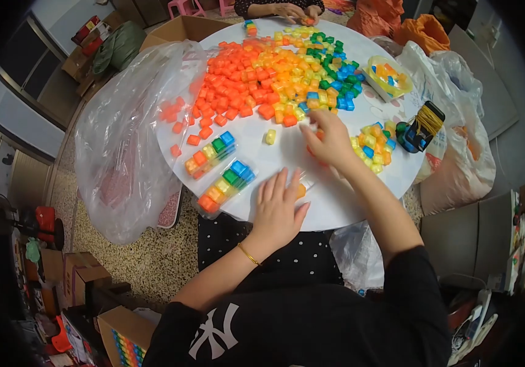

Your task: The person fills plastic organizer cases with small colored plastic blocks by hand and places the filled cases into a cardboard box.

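Observation:
My left hand [278,208] lies on the near part of the white round table [262,158], its fingers stretched out. Beside its thumb is an orange cube [301,191], seemingly in a clear plastic tray partly hidden by the hand. My right hand [331,142] is curled over the table, with orange-red cubes showing at its fingertips; its grip is partly hidden. Left of my hands lie two clear trays of coloured cubes, a far tray [210,154] and a near tray [227,186]. A single yellow cube [270,137] sits between the trays and my right hand.
A large pile of orange-red cubes [232,76] merges into yellow, green and blue ones. A smaller mixed pile [372,148], a yellow-rimmed bowl [388,78] and a black holder with gold ties [424,126] are rightward. Another person's hands [293,12] work at the far edge.

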The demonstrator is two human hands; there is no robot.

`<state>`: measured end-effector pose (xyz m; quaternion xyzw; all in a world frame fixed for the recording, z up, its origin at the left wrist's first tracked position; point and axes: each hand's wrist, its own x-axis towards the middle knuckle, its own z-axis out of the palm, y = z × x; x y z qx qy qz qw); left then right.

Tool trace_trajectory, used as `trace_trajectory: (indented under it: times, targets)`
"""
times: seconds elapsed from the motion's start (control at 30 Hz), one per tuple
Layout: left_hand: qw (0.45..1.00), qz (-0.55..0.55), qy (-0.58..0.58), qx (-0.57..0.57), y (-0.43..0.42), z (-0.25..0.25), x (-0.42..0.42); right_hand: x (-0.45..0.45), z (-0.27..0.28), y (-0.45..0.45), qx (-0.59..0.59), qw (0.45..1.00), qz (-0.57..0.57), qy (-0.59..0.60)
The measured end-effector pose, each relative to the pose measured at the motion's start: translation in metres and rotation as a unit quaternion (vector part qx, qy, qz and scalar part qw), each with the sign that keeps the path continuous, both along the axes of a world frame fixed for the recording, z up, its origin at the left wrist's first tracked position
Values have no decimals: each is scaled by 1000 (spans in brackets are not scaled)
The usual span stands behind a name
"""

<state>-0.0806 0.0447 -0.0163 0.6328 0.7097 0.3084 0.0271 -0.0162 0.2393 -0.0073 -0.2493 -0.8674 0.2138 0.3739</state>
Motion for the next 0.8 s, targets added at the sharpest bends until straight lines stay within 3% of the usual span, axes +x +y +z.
trace_trajectory:
  times: [0.03,0.07,0.13,0.2,0.4,0.47,0.6,0.67,0.73,0.8]
  targets:
    - [995,-10,104,-1,3,3,2,-17,-12,18,57,998,-28,-12]
    - [994,-10,107,1,5,0,2,-25,-21,29,59,998,-29,-9]
    - [992,-47,105,-47,9,-10,-1,-37,-22,38,120,967,-72,-215]
    - [992,-46,108,-41,8,-17,-4,-25,-24,31,142,965,-71,-209]
    - [996,-32,82,-15,6,-16,0,-25,-19,30,64,991,-89,-75]
    - [996,-34,84,-19,4,-17,-2,-38,-30,39,129,975,-76,-162]
    - [992,-36,118,-9,2,-18,-3,-39,-27,35,183,955,-82,-216]
    - [992,-42,120,-5,1,-19,-1,-29,-14,27,52,966,-66,-245]
    - [998,-30,57,7,2,-20,-2,-5,-8,-2,-10,998,-39,-44]
    - [999,-23,39,8,0,-22,0,29,0,-40,44,998,-34,-21]
